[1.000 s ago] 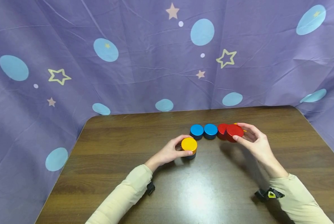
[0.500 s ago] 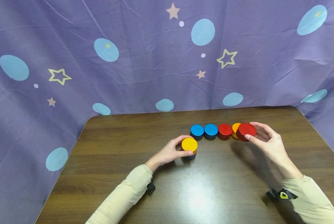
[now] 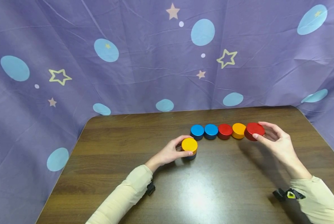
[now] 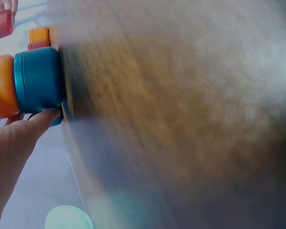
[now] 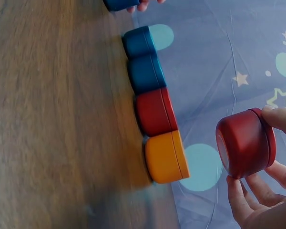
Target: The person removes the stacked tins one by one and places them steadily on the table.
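Canister [image 3: 254,130], red, hangs above the bench [image 3: 122,137], right of the far orange canister [image 3: 239,131], right grip [image 3: 280,146] clamped round it, likely light, stiff, slick, best held by its sides; left grip [image 3: 169,152] clamped on orange-over-blue stack [image 3: 189,145].

And there it is, the lifted red tin [image 3: 255,130], glossy and solid! Over here, a yellow-orange tin [image 3: 189,145] sits above a teal-blue tin [image 4: 42,78]. Along the row: blue tin [image 3: 197,132], second blue tin [image 3: 211,131], scarlet tin [image 3: 225,131], plain orange tin [image 3: 238,130]. Beneath, the tabletop [image 3: 113,149] shows brown, dark-streaked wood grain. Behind, a purple curtain [image 3: 144,56] patterned with pale-blue ovals [image 3: 202,32], yellow star outlines [image 3: 226,58], solid pinkish stars [image 3: 173,11], white dots [image 3: 181,24]. Sleeves [image 3: 122,196]? Plain pale cream!
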{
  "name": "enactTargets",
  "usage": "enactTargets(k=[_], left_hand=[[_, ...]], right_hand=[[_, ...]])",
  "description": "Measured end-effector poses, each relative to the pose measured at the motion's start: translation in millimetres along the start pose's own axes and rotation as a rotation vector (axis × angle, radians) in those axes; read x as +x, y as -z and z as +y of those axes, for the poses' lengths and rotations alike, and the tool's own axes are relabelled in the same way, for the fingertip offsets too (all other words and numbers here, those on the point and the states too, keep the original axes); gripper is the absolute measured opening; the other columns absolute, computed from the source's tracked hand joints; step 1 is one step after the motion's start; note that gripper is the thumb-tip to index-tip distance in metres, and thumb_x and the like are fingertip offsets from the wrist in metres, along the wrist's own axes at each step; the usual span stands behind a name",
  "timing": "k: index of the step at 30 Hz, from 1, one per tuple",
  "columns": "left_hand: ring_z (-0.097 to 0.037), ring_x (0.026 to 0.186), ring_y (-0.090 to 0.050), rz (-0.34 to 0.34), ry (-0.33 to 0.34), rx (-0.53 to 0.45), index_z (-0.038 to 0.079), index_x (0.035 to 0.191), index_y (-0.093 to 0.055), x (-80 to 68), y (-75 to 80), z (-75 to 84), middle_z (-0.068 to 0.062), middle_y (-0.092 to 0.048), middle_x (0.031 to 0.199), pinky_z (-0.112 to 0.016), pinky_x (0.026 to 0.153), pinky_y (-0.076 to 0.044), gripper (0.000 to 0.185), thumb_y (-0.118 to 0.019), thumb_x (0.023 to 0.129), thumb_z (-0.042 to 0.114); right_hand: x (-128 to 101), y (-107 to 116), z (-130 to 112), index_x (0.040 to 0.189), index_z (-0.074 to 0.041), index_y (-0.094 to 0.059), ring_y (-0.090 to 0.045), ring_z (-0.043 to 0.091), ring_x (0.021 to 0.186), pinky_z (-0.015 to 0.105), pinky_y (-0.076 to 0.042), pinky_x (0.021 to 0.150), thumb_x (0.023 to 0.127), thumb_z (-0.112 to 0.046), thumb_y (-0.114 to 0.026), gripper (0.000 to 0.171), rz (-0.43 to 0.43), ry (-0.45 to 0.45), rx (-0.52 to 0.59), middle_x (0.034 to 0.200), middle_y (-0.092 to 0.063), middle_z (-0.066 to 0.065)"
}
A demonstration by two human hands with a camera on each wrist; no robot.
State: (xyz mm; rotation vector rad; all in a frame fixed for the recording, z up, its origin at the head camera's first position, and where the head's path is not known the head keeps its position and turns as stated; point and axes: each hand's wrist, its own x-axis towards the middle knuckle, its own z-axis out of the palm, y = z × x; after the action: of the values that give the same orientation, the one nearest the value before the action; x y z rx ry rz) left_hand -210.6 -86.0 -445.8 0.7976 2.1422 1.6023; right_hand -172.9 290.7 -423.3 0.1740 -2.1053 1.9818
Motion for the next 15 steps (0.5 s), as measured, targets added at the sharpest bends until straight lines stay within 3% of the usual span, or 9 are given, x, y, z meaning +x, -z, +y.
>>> enactTargets(k=[3,10,15], left_hand=[[-0.020,0.111,-0.053,0.004,0.003,-0.009,0.001,0.137,-0.047,-0.2,-0.3,0.3,-0.009,-0.055,0.127,-0.032,0.099,-0.042,0.055,-0.071,0.088,0.006],[-0.021,0.113,-0.051,0.026,0.009,-0.014,0.002,0.137,-0.048,-0.2,-1.0,-0.3,-0.009,-0.052,0.130,-0.031,0.100,-0.042,0.057,-0.073,0.086,0.005],[-0.020,0.115,-0.051,0.041,0.018,-0.004,0.004,0.136,-0.050,-0.4,-0.9,-0.1,-0.007,-0.052,0.130,-0.031,0.100,-0.042,0.056,-0.074,0.086,0.007]], right_hand=[[2,5,8,0.128,-0.005,-0.060,-0.064,0.000,0.092,0.010,-0.047,0.078,0.083,0.006,-0.070,0.048,0.000,-0.004,-0.016,0.105,-0.068,-0.012],[11,28,55,0.131,-0.006,-0.058,-0.065,0.004,0.096,0.013,-0.049,0.079,0.082,0.001,-0.075,0.053,0.017,0.007,-0.061,0.111,-0.068,-0.008],[12,32,58,0.131,-0.007,-0.058,-0.064,0.004,0.097,0.013,-0.048,0.079,0.082,0.000,-0.075,0.053,0.020,0.008,-0.059,0.113,-0.067,-0.008]])
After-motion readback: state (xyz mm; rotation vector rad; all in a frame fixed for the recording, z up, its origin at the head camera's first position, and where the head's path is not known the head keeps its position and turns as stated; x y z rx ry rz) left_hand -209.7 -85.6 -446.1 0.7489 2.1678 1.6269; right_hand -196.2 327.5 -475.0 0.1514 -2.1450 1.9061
